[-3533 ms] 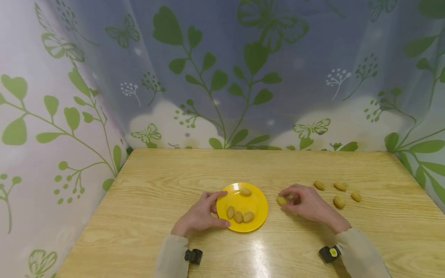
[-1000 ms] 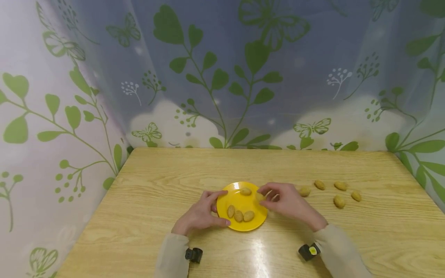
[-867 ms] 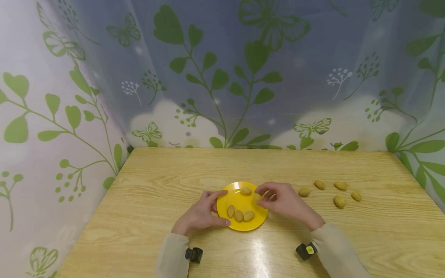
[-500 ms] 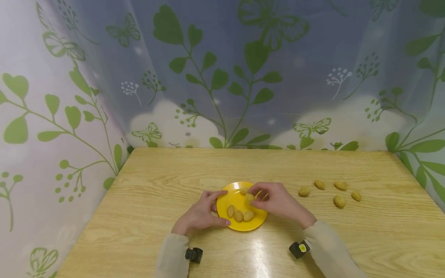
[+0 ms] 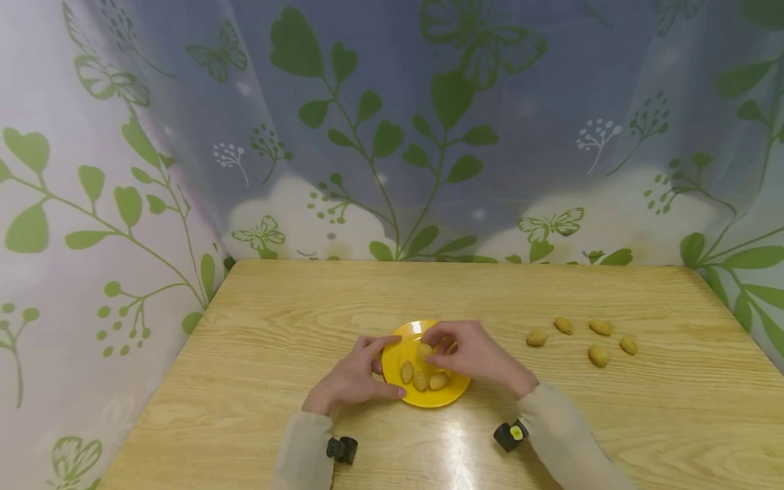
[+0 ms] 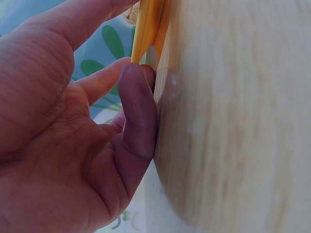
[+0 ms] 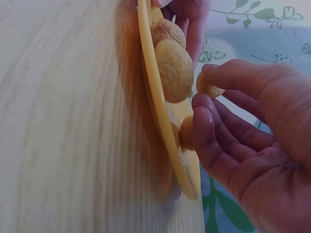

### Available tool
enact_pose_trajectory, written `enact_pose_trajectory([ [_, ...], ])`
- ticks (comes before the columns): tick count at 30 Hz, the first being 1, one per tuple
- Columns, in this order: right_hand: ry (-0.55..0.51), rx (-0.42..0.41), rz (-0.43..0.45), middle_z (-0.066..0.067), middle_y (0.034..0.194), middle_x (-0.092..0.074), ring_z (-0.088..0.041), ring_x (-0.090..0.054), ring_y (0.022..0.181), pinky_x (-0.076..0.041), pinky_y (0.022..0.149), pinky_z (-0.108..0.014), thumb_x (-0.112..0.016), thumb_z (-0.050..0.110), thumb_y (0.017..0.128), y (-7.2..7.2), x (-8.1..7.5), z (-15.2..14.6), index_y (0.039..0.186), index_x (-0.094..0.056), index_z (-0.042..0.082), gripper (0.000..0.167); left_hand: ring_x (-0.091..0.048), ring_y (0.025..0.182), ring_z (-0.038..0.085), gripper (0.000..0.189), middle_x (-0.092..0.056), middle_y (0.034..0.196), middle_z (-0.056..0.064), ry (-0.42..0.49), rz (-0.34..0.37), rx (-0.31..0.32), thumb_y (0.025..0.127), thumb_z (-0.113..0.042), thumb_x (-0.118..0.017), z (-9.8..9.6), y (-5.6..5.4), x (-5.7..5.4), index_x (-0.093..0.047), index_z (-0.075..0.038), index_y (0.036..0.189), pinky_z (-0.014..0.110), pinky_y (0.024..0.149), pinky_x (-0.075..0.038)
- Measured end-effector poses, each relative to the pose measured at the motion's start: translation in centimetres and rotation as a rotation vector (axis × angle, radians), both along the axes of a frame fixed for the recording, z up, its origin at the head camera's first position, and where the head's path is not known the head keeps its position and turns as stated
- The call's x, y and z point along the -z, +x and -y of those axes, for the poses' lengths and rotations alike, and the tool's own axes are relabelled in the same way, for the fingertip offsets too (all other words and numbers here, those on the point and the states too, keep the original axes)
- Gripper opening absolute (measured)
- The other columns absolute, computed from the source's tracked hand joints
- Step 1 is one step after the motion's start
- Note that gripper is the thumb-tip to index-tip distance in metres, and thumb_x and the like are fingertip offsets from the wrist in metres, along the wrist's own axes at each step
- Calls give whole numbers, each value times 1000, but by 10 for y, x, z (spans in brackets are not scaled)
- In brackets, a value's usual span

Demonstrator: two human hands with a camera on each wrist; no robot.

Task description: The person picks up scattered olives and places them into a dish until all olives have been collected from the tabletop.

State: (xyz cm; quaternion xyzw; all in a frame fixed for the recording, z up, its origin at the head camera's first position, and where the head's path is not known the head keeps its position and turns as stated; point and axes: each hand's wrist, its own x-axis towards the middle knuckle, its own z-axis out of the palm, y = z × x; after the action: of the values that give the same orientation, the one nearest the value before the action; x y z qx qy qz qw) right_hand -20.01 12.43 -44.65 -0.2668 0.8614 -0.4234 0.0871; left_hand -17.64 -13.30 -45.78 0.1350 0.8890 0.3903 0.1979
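Note:
A yellow plate (image 5: 401,354) lies on the table, its left edge held between the thumb and curled fingers of my left hand (image 5: 352,380). My right hand (image 5: 474,355) is over the plate's right half, pinching a walnut (image 7: 210,87) between thumb and fingertips. That walnut is above the plate's middle in the head view. Three walnuts sit in a row near the plate's front, the middle one (image 5: 420,380) touching its right neighbour (image 5: 438,380). In the right wrist view another walnut (image 7: 186,132) shows on the plate, partly behind my fingers; in the head view my right hand hides it.
Several loose walnuts lie on the wooden table (image 5: 294,299) to the right, the closest walnut (image 5: 536,337) just beyond my right hand. A patterned curtain (image 5: 392,136) rises behind the table's back edge and along both sides.
My right hand has carried its walnut leftward from the table over the plate's right rim to the middle. It now covers the plate's back walnut. My left hand keeps its hold.

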Motion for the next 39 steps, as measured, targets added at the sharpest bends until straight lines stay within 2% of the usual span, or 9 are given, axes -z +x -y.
enact_pose_trajectory([
  [11, 51, -28, 43, 1, 97, -74, -9, -66, 85, -54, 72, -23, -79, 18, 90, -2, -1, 14, 109, -74, 13, 20, -53, 94, 17, 90, -42, 144, 7, -4, -1, 4, 78, -41, -89, 0, 1, 0, -44, -28, 155, 35, 83, -43],
  [28, 60, -41, 27, 2, 102, -76, -12, -71, 93, -56, 80, -25, -77, 17, 92, -3, 4, 18, 106, -75, 15, 14, -52, 94, 17, 90, -42, 144, 7, 9, -2, 4, 79, -40, -88, -1, 1, -1, -43, -28, 155, 38, 86, -43],
  [39, 54, -33, 20, -1, 99, -76, -10, -70, 88, -56, 76, -21, -77, 14, 91, 0, 1, 12, 106, -75, 12, 16, -52, 94, 17, 90, -43, 140, 7, 3, 9, -6, 78, -39, -89, -1, 1, -2, -44, -28, 155, 35, 82, -42],
])
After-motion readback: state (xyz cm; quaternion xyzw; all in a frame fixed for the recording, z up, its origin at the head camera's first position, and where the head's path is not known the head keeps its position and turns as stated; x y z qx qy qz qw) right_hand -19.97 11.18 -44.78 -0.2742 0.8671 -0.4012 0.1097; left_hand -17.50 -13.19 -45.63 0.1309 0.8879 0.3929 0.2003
